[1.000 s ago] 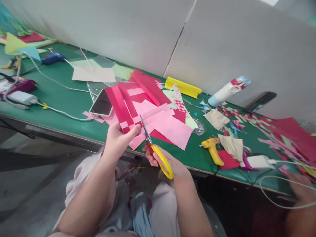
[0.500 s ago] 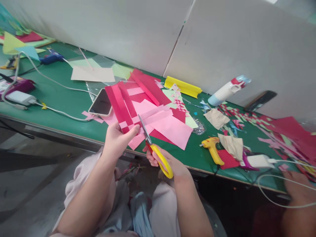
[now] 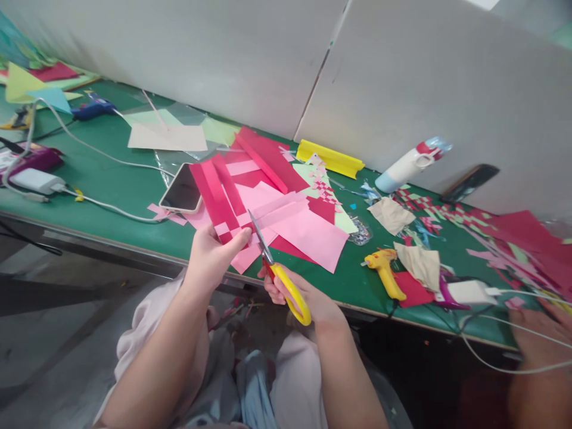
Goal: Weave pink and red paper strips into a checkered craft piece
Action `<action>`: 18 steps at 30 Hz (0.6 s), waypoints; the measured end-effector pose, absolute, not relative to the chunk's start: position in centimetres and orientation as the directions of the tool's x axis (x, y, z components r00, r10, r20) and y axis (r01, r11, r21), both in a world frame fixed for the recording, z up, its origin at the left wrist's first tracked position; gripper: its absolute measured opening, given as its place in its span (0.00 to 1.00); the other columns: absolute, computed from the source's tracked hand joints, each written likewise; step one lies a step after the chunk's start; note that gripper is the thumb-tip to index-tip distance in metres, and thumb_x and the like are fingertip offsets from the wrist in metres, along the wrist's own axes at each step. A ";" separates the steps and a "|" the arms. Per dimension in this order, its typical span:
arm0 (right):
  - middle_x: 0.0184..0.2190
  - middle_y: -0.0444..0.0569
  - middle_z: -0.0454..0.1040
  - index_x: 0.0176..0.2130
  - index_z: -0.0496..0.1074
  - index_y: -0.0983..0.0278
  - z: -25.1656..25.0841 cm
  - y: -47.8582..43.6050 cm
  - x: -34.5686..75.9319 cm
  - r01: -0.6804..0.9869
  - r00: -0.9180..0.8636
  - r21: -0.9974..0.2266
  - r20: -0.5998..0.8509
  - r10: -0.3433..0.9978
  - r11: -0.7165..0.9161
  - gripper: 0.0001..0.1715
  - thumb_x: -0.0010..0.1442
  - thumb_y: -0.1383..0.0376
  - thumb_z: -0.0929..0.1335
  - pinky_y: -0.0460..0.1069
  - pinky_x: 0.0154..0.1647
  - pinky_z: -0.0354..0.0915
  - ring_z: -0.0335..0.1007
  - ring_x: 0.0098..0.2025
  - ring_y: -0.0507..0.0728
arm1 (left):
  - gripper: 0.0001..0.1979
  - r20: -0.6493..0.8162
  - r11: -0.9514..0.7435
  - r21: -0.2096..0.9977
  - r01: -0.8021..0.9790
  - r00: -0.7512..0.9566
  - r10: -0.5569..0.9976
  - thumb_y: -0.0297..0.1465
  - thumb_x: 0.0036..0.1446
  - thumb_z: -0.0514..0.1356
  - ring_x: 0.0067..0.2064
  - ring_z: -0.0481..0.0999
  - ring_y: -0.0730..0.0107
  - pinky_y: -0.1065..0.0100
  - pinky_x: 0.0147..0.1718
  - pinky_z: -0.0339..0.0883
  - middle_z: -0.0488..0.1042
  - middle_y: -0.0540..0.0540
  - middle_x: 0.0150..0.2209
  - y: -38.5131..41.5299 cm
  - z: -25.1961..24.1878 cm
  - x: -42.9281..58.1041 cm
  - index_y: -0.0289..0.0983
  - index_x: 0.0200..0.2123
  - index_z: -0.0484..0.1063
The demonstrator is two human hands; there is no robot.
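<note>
My left hand [image 3: 214, 247] is closed on a red paper cut into strips [image 3: 210, 185], with pink strips woven across its near end. My thumb lies on top of the weave; the fingers underneath are mostly hidden. In my right hand [image 3: 299, 289] is a pair of yellow-handled scissors [image 3: 290, 295], its blades pointing up and left beside the woven end. Whether the blades touch the paper I cannot tell. Behind the scissors, pink paper sheets [image 3: 313, 235] lie over red ones on the green table [image 3: 116, 196].
A phone [image 3: 181, 189] lies left of the papers. To the right are a yellow glue gun [image 3: 385, 271], a cloth [image 3: 417, 265], a bottle [image 3: 409, 167] and a charger with cables [image 3: 471, 292]. Another person's hand [image 3: 540, 333] is at the far right edge. A wall [image 3: 223, 65] stands behind.
My hands, the paper and the scissors hold almost the same position, with only a slight shift of the view. The other person's hand at the right has moved a little.
</note>
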State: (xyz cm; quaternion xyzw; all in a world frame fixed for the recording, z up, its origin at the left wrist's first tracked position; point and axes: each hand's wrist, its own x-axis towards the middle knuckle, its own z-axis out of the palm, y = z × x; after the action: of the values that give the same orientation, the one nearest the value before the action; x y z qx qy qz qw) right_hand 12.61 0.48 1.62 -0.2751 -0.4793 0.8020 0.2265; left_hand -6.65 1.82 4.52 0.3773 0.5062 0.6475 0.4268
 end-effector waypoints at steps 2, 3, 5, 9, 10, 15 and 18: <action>0.29 0.41 0.55 0.44 0.65 0.62 1.6 0.4 12.6 -0.091 -0.741 -0.896 -0.230 0.630 -0.435 0.20 0.61 0.50 0.66 0.47 0.27 0.46 0.48 0.26 0.48 | 0.11 0.047 -0.116 0.977 -0.181 -0.348 0.936 0.35 0.44 0.70 0.29 0.78 0.67 0.71 0.27 0.73 0.81 0.48 0.29 1.8 4.6 -6.6 0.35 0.31 0.78; 0.29 0.41 0.55 0.44 0.65 0.62 1.7 0.4 12.6 -0.084 -0.738 -0.897 -0.237 0.632 -0.434 0.20 0.61 0.50 0.66 0.47 0.27 0.46 0.47 0.26 0.48 | 0.11 0.039 -0.109 0.977 -0.183 -0.349 0.936 0.35 0.43 0.70 0.29 0.78 0.67 0.71 0.27 0.73 0.81 0.47 0.29 1.8 4.6 -6.6 0.35 0.31 0.78; 0.29 0.41 0.55 0.43 0.65 0.62 1.7 0.4 12.6 -0.067 -0.731 -0.898 -0.252 0.634 -0.434 0.20 0.61 0.50 0.67 0.47 0.26 0.47 0.47 0.26 0.48 | 0.12 0.026 -0.099 0.977 -0.189 -0.355 0.935 0.35 0.43 0.70 0.29 0.78 0.66 0.70 0.28 0.73 0.81 0.47 0.29 1.8 4.6 -6.5 0.35 0.31 0.78; 0.28 0.41 0.55 0.43 0.64 0.62 1.7 0.4 12.6 -0.069 -0.735 -0.898 -0.249 0.631 -0.435 0.22 0.60 0.48 0.67 0.46 0.26 0.47 0.46 0.26 0.48 | 0.11 0.019 -0.101 0.970 -0.223 -0.344 0.939 0.34 0.43 0.70 0.29 0.78 0.66 0.69 0.28 0.73 0.81 0.47 0.29 1.9 4.6 -6.5 0.35 0.30 0.78; 0.28 0.41 0.55 0.43 0.64 0.62 1.6 0.5 12.6 -0.073 -0.738 -0.898 -0.244 0.630 -0.434 0.22 0.60 0.47 0.67 0.46 0.25 0.47 0.47 0.26 0.48 | 0.11 0.017 -0.102 0.967 -0.233 -0.340 0.940 0.34 0.43 0.70 0.29 0.78 0.66 0.69 0.28 0.72 0.80 0.47 0.29 1.9 4.6 -6.5 0.35 0.30 0.78; 0.28 0.41 0.55 0.44 0.64 0.62 1.1 0.5 12.6 -0.079 -0.729 -0.905 -0.233 0.644 -0.417 0.19 0.63 0.51 0.65 0.46 0.25 0.47 0.47 0.26 0.47 | 0.11 -0.004 -0.087 0.958 -0.273 -0.316 0.949 0.34 0.43 0.70 0.27 0.76 0.68 0.70 0.27 0.71 0.79 0.47 0.27 1.9 4.5 -6.4 0.35 0.29 0.77; 0.28 0.40 0.54 0.45 0.64 0.62 1.0 0.5 12.5 -0.099 -0.734 -0.902 -0.219 0.643 -0.421 0.20 0.62 0.51 0.66 0.46 0.25 0.46 0.47 0.26 0.47 | 0.10 -0.013 -0.078 0.954 -0.288 -0.304 0.953 0.34 0.43 0.70 0.27 0.76 0.70 0.70 0.27 0.71 0.79 0.48 0.28 1.9 4.4 -6.3 0.35 0.30 0.77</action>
State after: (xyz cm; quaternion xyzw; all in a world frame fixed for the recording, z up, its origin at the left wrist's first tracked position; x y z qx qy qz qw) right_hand 12.54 0.49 1.01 -0.2804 -0.4850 0.7948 0.2334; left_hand -6.28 1.90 4.39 0.3451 0.4816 0.6482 0.4784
